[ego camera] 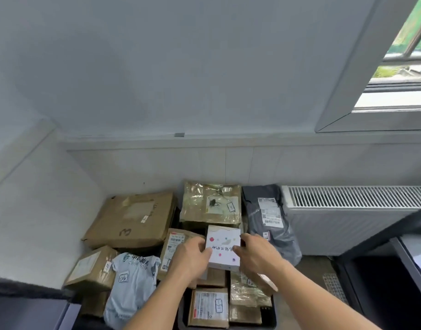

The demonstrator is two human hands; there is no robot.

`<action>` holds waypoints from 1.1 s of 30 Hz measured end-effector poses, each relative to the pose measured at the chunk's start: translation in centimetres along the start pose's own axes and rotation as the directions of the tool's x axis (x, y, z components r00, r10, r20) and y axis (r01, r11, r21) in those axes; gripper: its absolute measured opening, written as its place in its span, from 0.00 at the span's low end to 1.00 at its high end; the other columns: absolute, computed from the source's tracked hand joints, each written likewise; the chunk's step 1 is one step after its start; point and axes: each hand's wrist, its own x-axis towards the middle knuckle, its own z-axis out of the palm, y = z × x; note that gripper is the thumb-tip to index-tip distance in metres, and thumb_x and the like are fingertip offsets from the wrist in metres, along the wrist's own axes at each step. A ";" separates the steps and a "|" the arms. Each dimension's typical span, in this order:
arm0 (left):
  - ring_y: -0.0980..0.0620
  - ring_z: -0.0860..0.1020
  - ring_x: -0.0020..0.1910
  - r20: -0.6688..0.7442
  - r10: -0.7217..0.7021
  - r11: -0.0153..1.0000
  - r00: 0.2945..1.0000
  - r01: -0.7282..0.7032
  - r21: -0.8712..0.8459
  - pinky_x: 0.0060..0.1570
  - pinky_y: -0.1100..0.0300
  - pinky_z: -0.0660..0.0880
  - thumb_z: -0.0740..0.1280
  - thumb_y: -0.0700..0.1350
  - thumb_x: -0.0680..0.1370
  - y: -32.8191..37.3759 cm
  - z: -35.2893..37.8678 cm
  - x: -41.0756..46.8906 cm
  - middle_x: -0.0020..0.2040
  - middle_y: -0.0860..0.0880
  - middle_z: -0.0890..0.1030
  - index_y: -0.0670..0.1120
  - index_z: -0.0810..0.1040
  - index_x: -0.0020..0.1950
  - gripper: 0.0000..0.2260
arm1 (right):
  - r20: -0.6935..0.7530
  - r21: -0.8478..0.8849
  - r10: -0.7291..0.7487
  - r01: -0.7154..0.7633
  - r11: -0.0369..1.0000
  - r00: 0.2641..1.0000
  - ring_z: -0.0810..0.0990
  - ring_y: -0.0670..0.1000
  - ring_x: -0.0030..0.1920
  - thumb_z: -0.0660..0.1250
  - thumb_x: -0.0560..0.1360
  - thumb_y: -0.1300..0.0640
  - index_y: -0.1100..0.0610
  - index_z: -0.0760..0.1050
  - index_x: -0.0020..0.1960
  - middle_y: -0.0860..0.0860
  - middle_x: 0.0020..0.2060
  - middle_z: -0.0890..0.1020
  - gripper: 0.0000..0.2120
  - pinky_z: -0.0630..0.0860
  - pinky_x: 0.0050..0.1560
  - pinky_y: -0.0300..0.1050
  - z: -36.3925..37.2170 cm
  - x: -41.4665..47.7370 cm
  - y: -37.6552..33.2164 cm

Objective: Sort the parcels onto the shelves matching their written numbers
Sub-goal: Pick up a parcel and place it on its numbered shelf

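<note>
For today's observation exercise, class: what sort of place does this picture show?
Probably an indoor parcel sorting corner: a cardboard box marked 3, a grey mailer bag with a shipping label and a pale bag marked 04 lie piled near a radiator.

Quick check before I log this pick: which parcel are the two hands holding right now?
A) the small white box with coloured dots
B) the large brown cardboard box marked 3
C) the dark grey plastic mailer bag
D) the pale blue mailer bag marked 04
A: the left hand and right hand grip the small white box with coloured dots by its opposite side edges, above the pile.
</note>
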 end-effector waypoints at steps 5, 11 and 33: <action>0.54 0.76 0.61 0.043 -0.053 0.995 0.998 0.056 -0.088 0.59 0.62 0.72 0.63 0.51 0.82 -1.9 -0.4 7.0 0.67 0.51 0.77 0.49 0.71 0.73 0.19 | -0.009 0.081 0.100 -0.098 0.992 0.995 0.77 0.55 0.51 0.60 0.80 0.43 0.53 0.72 0.58 0.53 0.53 0.79 0.15 0.71 0.49 0.48 0.4 6.2 0.5; 0.49 0.75 0.65 0.009 -0.106 0.986 0.994 0.106 -0.132 0.59 0.59 0.73 0.62 0.52 0.82 -4.2 -0.6 15.3 0.71 0.52 0.72 0.51 0.67 0.76 0.22 | -0.044 0.275 0.210 -0.191 0.942 0.977 0.77 0.52 0.48 0.61 0.82 0.47 0.60 0.68 0.68 0.50 0.49 0.81 0.21 0.69 0.44 0.44 0.9 13.1 0.3; 0.55 0.75 0.50 -0.101 -0.237 0.860 0.966 0.160 -0.485 0.53 0.59 0.70 0.67 0.44 0.80 -8.0 3.5 24.4 0.46 0.64 0.73 0.54 0.69 0.70 0.19 | -0.031 0.760 0.425 -0.255 0.598 0.904 0.80 0.49 0.57 0.65 0.80 0.61 0.48 0.63 0.77 0.45 0.58 0.81 0.28 0.76 0.59 0.50 6.1 20.6 2.2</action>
